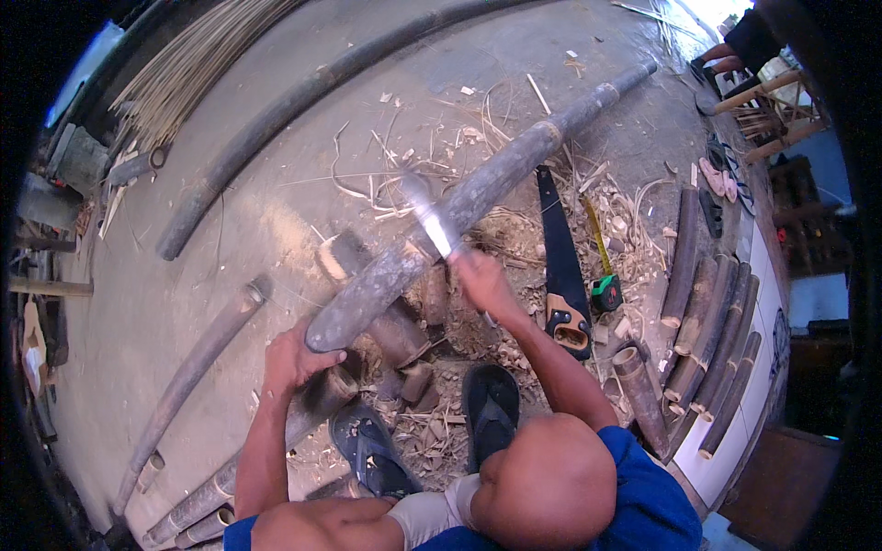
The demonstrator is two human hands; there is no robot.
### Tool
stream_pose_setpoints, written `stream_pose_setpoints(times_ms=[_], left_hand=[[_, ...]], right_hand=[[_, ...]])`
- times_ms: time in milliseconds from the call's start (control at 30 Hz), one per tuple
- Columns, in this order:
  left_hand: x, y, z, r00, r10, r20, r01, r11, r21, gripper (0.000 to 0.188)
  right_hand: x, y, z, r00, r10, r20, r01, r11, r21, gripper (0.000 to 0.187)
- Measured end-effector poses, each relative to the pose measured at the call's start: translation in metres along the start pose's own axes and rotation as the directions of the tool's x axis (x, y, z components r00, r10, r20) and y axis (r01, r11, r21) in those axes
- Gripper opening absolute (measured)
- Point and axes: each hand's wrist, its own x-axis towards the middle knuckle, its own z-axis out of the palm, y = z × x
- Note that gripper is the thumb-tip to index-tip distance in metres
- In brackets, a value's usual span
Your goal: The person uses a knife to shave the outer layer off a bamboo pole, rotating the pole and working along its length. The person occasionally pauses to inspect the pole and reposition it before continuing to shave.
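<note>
A thick grey bamboo pole point(501, 174) slants from near my left knee up toward the far right. My left hand point(292, 360) is closed round its near end, thumb along the underside. In my right hand point(485, 285) is a knife, gripped by its handle. Its bright, motion-blurred blade point(432, 220) lies across the pole near its middle; whether it touches the bamboo I cannot tell. Beneath the pole's near part lie short, thick bamboo pieces point(397, 338).
Right of the pole lie a handsaw point(560, 266) and a green tape measure point(606, 292), its yellow tape out. Cut bamboo lengths point(712, 317) are grouped at the right. A long curved pole point(276, 115) crosses the far left, near thin strips point(197, 69). Shavings point(620, 220) litter the floor.
</note>
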Motion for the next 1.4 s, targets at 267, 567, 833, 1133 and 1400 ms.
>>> stream_pose_setpoints(times_ms=[267,567,833,1133,1400], left_hand=[[0.007,-0.007,-0.001,0.997,-0.008,0.078,0.014,0.997,-0.082,0.093],[0.007,-0.009,-0.001,0.997,0.001,0.083,0.009,0.993,-0.121,0.095],[-0.01,-0.001,0.013,0.991,0.054,-0.121,-0.046,0.997,0.067,0.095],[0.001,-0.008,0.001,0.999,0.03,0.014,-0.03,0.999,0.015,0.093],[0.0,-0.006,-0.003,0.998,-0.029,0.059,0.031,0.999,-0.025,0.094]], right_hand=[[0.005,-0.003,-0.005,0.926,0.064,0.373,-0.025,0.994,-0.108,0.054],[0.004,-0.002,-0.002,0.759,0.033,0.65,0.157,0.96,-0.232,0.058],[0.009,0.007,0.001,0.965,0.015,0.26,0.027,0.987,-0.16,0.057],[0.009,0.003,0.0,0.971,0.225,0.078,-0.229,0.973,0.04,0.059],[0.021,0.002,-0.011,0.998,0.063,-0.012,-0.063,0.998,0.031,0.051]])
